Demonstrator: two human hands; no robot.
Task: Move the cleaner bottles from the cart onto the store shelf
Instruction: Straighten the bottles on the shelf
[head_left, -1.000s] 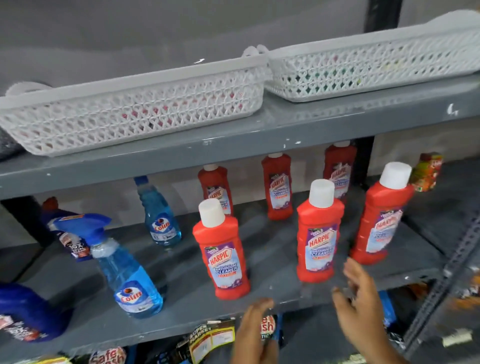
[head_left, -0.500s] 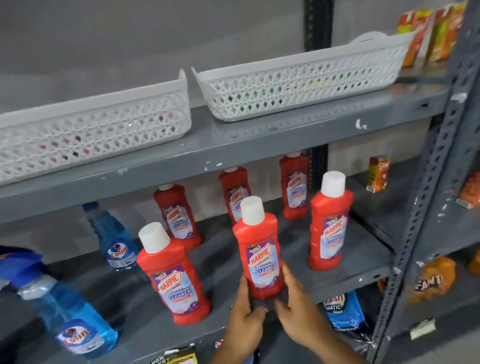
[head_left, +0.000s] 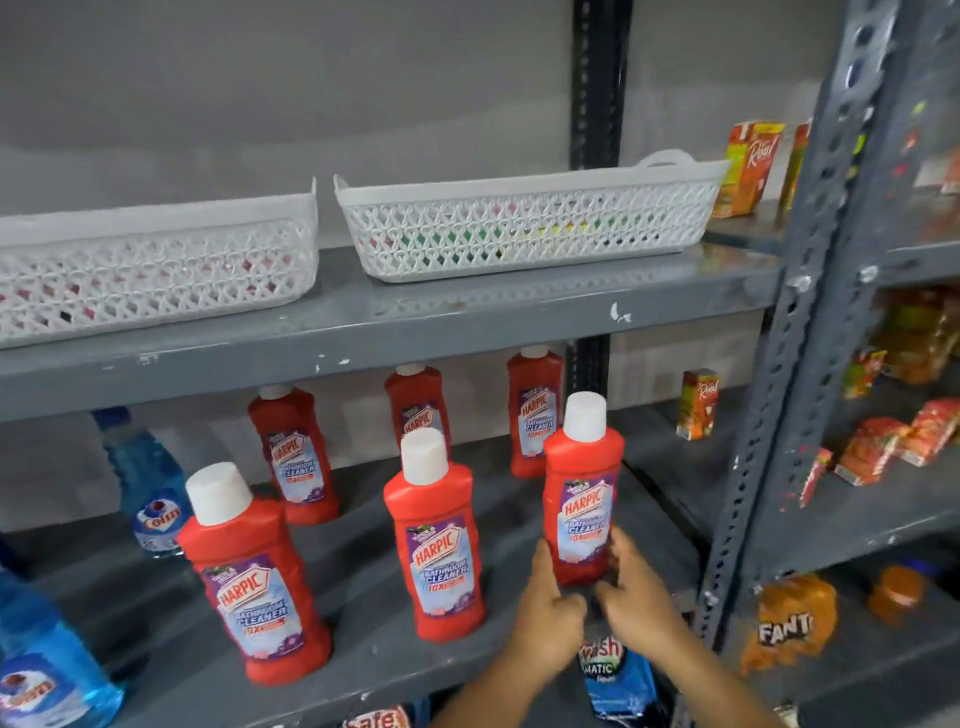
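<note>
Both hands, left hand (head_left: 550, 608) and right hand (head_left: 631, 597), are clasping the bottle (head_left: 584, 499) low on the shelf (head_left: 649, 525); it is likely heavy, stiff and slick, so gripping near the base seems best.

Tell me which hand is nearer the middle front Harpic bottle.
Left. The left hand sits just right of the middle front Harpic bottle; the right hand is farther right, beyond the held bottle.

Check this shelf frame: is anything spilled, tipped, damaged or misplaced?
Nothing spilled or tipped. All six red Harpic bottles stand upright and capped; both hands hold the rightmost one at its base. Only chipped paint marks the upper shelf edge.
</note>
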